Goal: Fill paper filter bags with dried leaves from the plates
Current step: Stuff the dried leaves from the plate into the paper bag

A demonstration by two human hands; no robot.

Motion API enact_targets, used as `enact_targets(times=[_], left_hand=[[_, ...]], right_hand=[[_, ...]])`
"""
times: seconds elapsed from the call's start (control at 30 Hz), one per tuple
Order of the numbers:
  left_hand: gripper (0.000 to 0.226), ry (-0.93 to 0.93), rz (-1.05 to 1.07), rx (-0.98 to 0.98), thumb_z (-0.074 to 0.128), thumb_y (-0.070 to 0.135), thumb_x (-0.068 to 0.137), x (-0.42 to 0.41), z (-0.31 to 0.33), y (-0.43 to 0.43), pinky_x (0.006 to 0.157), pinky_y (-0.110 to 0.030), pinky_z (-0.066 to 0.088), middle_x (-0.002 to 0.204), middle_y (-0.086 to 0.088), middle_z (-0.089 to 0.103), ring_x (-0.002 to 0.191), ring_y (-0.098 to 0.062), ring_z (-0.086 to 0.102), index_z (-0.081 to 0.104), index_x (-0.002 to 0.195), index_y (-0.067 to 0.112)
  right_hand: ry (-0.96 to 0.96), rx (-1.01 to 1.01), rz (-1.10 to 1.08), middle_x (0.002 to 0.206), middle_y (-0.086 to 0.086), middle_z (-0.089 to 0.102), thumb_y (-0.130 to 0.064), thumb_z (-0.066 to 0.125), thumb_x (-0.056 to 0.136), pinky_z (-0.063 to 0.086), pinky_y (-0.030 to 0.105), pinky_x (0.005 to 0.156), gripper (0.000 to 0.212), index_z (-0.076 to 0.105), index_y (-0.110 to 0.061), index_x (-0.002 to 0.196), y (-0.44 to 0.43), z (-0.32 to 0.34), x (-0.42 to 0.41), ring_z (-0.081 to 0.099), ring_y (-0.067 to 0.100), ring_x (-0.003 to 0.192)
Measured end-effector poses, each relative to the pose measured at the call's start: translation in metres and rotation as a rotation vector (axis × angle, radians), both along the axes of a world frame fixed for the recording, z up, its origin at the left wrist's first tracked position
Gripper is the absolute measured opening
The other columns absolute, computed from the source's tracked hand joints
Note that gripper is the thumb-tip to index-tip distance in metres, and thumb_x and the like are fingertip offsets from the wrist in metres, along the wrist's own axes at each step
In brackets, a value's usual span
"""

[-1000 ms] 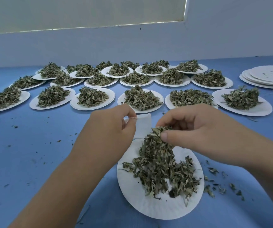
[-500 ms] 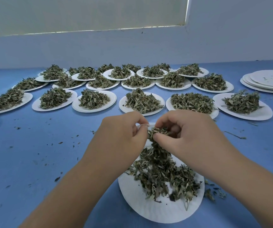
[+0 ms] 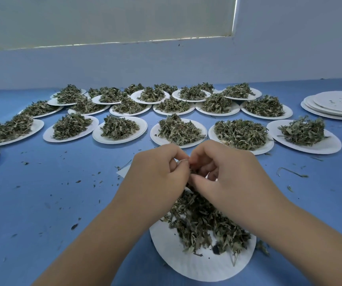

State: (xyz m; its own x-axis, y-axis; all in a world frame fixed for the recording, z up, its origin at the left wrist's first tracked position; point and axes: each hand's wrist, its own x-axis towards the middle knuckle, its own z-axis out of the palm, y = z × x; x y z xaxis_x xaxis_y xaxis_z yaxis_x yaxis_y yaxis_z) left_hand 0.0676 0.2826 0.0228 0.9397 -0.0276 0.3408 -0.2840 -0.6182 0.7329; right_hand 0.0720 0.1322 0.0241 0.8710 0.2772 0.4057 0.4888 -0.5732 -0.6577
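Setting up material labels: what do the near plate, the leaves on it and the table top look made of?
Near plate: paper or pressed pulp, it seems; matte white, faint radial ridges at the rim. Leaves: dried plant matter, dull grey-green, curled and brittle-looking. Table top: smooth blue sheet, perhaps laminate or vinyl; slight sheen, cannot tell which.

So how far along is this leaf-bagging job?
Early days. Done: a small stack of emptied plates far right. In hand: the left hand pinches a filter bag while the right hand pinches leaves at its mouth, over the near plate. Left: about twenty heaped plates.
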Motion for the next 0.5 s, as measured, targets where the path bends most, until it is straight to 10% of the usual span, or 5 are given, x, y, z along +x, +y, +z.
enact_targets(times=[0.3, 0.5], left_hand=[[0.018, 0.036, 0.003, -0.004, 0.062, 0.020, 0.088, 0.001, 0.002, -0.001, 0.045, -0.011, 0.033, 0.046, 0.005, 0.045, 0.043, -0.004, 0.041, 0.067, 0.072, 0.026], [0.016, 0.024, 0.035, -0.003, 0.062, 0.024, 0.088, 0.003, 0.005, 0.006, 0.046, -0.011, 0.034, 0.051, -0.003, 0.053, 0.044, -0.004, 0.043, 0.069, 0.073, 0.026]], right_hand=[[-0.098, -0.055, -0.070, 0.065, -0.009, 0.048, -0.016, 0.076, 0.074, 0.037, 0.019, 0.058, 0.030, 0.047, -0.020, 0.067, 0.002, -0.002, 0.006, 0.046, 0.005, 0.071], [-0.028, 0.064, -0.058, 0.071, -0.008, 0.059, -0.047, 0.067, 0.077, 0.041, 0.019, 0.053, 0.030, 0.050, -0.024, 0.068, -0.011, 0.001, 0.006, 0.051, 0.008, 0.060]])
